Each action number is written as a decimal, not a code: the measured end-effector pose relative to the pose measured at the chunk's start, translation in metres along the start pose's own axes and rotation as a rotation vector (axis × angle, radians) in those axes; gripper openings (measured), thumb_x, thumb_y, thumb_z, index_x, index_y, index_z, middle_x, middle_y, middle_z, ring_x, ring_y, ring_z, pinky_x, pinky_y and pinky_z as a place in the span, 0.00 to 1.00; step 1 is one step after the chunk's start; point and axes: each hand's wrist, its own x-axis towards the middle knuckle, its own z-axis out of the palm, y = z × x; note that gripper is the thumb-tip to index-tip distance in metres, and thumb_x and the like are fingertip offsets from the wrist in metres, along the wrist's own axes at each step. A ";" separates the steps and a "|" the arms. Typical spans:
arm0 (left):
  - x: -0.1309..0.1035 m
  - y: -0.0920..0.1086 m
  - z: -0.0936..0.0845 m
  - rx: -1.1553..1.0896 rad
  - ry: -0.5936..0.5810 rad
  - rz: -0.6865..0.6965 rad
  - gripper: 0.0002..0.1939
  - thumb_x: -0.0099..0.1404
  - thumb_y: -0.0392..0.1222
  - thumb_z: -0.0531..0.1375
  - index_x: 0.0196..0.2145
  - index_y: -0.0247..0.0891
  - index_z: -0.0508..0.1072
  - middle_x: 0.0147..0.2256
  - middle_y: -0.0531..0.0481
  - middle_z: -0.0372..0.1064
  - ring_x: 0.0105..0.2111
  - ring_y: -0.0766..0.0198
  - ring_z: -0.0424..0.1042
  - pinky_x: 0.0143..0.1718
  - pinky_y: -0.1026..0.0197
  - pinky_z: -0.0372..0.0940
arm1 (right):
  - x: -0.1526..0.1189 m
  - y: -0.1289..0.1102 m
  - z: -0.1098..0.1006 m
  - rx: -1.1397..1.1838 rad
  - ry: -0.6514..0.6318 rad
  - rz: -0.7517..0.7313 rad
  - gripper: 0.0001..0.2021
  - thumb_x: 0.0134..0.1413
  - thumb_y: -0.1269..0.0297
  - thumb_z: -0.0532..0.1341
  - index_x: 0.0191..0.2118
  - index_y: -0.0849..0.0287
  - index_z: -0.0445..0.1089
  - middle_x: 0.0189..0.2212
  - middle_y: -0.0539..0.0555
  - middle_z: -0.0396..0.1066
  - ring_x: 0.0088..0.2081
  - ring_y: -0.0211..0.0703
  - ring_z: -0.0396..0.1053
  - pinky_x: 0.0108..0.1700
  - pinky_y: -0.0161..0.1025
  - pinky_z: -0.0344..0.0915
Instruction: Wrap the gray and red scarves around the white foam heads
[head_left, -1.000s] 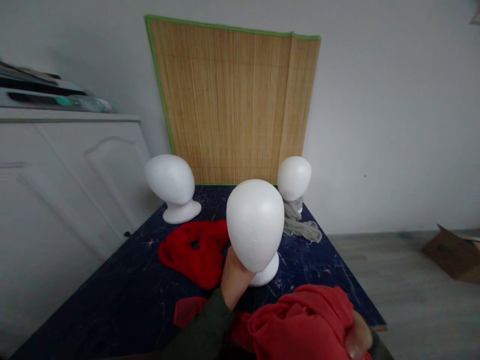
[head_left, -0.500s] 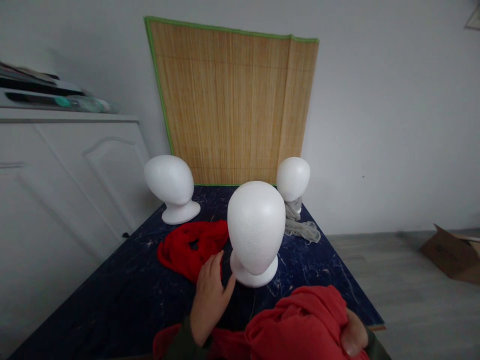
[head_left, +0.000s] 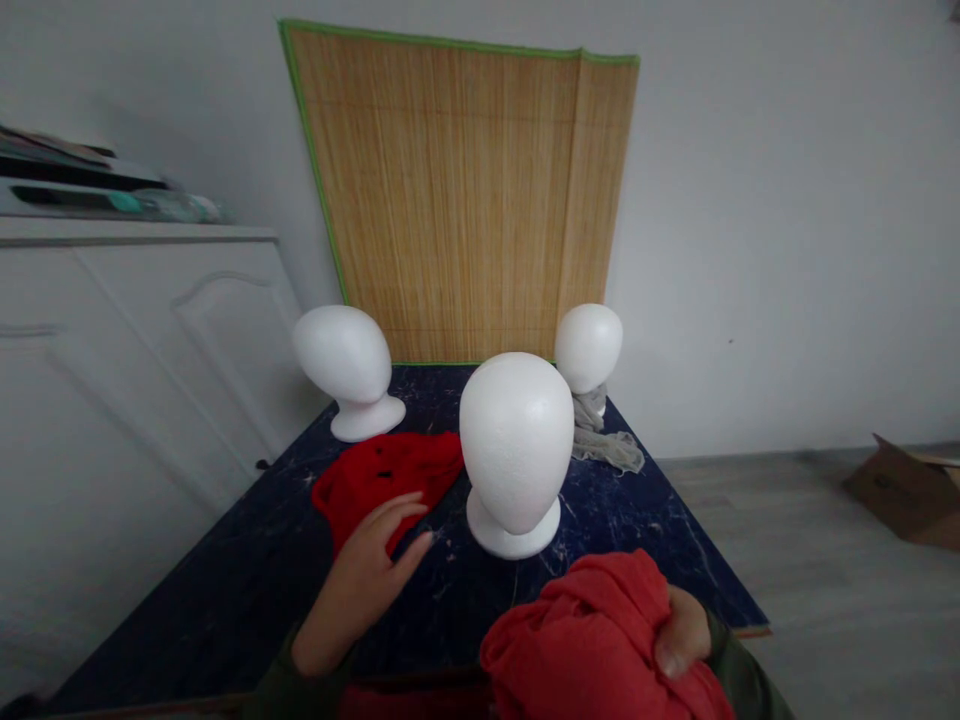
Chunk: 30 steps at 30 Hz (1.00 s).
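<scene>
Coral-red cloth [head_left: 600, 640]: bunched in your right hand [head_left: 684, 632], nearer you than the front foam head [head_left: 516, 440] and a little to its right, apart from it.
Right grip: your thumb lies against the folds; the other fingers are mostly hidden.
Left hand [head_left: 364, 580]: bare-palmed, fingers spread and thumb apart, over the near part of the red cloth [head_left: 360, 485]; you cannot tell whether it touches.
Writing: a dark mark on the cardboard box [head_left: 911, 495] is too blurred for you to read.
Table [head_left: 637, 520] edges: the right edge slants close past your right hand; the near edge runs below your left wrist.
Room: bare blue marbling shows between your left hand and the front head.
Farther back: the left foam head [head_left: 345, 355], and the right foam head [head_left: 589, 348] with grey cloth [head_left: 607, 450] at its base.
</scene>
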 end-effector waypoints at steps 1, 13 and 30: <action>-0.003 0.021 0.000 -0.157 -0.107 0.033 0.18 0.60 0.45 0.52 0.47 0.41 0.67 0.49 0.45 0.65 0.48 0.57 0.64 0.50 0.53 0.59 | 0.004 -0.003 0.001 0.058 -0.053 0.026 0.23 0.23 0.54 0.67 0.32 0.60 0.72 0.29 0.55 0.72 0.36 0.51 0.69 0.40 0.41 0.65; 0.005 0.076 0.007 -1.091 -0.639 -0.197 0.16 0.52 0.44 0.58 0.40 0.40 0.73 0.34 0.51 0.72 0.37 0.56 0.69 0.42 0.56 0.63 | 0.016 -0.023 0.003 0.222 -0.027 0.035 0.18 0.39 0.63 0.64 0.39 0.65 0.71 0.36 0.58 0.72 0.41 0.48 0.69 0.51 0.46 0.57; -0.002 0.092 -0.064 -1.259 -0.284 -0.225 0.48 0.38 0.62 0.61 0.55 0.41 0.57 0.41 0.41 0.68 0.41 0.46 0.69 0.43 0.45 0.61 | 0.003 -0.010 -0.019 -0.066 0.590 -0.135 0.08 0.45 0.65 0.55 0.25 0.63 0.67 0.14 0.46 0.61 0.14 0.29 0.48 0.15 0.28 0.42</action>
